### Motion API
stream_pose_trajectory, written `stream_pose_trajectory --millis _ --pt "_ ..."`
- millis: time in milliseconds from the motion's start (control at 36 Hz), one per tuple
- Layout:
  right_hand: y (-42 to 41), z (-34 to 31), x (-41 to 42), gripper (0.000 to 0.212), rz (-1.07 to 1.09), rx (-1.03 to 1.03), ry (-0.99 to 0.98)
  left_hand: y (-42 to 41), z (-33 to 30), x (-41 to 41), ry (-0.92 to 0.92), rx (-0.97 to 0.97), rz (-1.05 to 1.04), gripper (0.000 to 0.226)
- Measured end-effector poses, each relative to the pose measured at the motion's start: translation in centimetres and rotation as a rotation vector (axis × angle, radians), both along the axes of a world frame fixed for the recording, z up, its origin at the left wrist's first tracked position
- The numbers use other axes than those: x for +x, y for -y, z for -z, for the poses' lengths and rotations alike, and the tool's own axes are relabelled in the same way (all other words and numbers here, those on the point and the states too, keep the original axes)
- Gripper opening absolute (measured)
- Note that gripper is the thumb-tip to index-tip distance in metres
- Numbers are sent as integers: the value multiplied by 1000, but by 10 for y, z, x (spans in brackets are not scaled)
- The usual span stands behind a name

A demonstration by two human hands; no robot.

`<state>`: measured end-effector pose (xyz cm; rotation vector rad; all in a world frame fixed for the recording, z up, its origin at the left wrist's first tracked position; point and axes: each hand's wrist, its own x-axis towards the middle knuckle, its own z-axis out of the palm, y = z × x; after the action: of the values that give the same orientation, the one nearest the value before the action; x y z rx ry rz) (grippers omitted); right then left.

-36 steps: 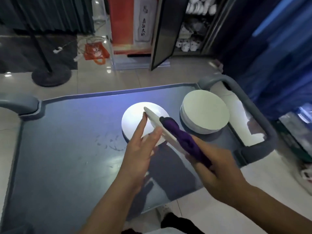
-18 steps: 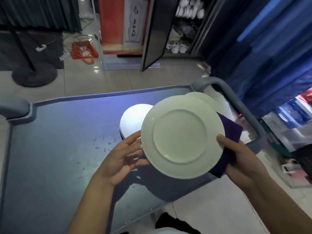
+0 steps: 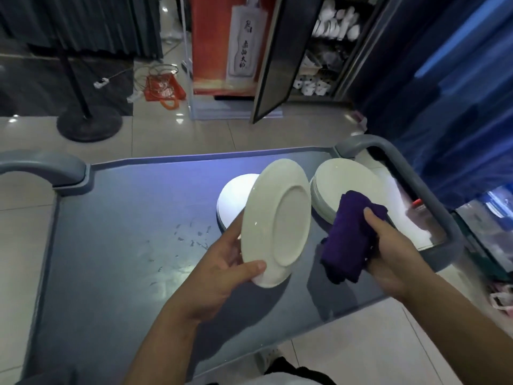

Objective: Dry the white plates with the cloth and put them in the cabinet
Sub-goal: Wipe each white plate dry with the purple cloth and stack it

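My left hand [image 3: 222, 269] grips a white plate [image 3: 277, 220] by its lower rim and holds it tilted on edge, underside facing me, above the grey cart top [image 3: 116, 245]. To its right my right hand [image 3: 388, 251] holds a bunched purple cloth [image 3: 351, 234], apart from that plate. Behind the held plate lies a stack of white plates [image 3: 236, 198], partly hidden. A second stack of white plates [image 3: 341, 182] sits at the cart's far right corner. The cabinet [image 3: 327, 51] stands beyond the cart with its dark door [image 3: 273, 59] swung open and white crockery on its shelves.
Water drops [image 3: 191, 240] spot the cart top left of the plates. Grey cart handles [image 3: 410, 173] rise at the far corners. On the floor beyond are a black round stand base [image 3: 88, 123], an orange bag [image 3: 163, 90] and a red banner [image 3: 224, 43]. Blue curtains [image 3: 444, 79] hang at right.
The plate has turned from facing me flat to standing on edge in my left hand alone. My right hand has come off the plate with the cloth and moved right.
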<state>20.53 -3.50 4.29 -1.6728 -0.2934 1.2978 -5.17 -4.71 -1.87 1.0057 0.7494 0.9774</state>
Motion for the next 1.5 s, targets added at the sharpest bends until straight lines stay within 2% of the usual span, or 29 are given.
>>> stream_pose_trajectory --millis 111,222,417,611,778,944,1000,1083,1167,1222,1361,1444,1500 --pt "-18 -12 -8 36 -173 -138 53 12 -12 11 -138 94 105 77" --pt "-32 -24 -18 40 -246 -150 35 17 -28 23 -249 210 196 81" --pt "-24 -40 -32 46 -273 37 192 12 -41 27 -289 280 191 86" --pt "3 -58 -61 32 -359 299 356 6 -41 29 -297 261 147 93" --pt "20 -60 -76 18 -562 427 455 1 -39 33 -295 237 72 90" --pt "30 -44 -77 23 -721 565 549 -1 -38 33 -180 165 74 85" --pt "32 -36 -71 31 -799 586 591 -1 -40 33 -104 120 66 82" --pt "33 -24 -60 53 -976 579 780 0 -37 31 104 -27 81 83" --pt "34 -24 -55 55 -1122 550 939 -2 -34 26 428 -229 84 86" --pt "35 -25 -51 57 -1199 594 964 -3 -34 24 543 -288 88 88" --pt "37 -27 -33 64 -1382 634 1056 -5 -30 24 600 -391 53 85" --pt "40 -27 -25 59 -1440 656 1115 -3 -31 27 546 -469 0 57" --pt "39 -29 -20 55 -1482 666 1145 -1 -32 31 533 -532 1 50"
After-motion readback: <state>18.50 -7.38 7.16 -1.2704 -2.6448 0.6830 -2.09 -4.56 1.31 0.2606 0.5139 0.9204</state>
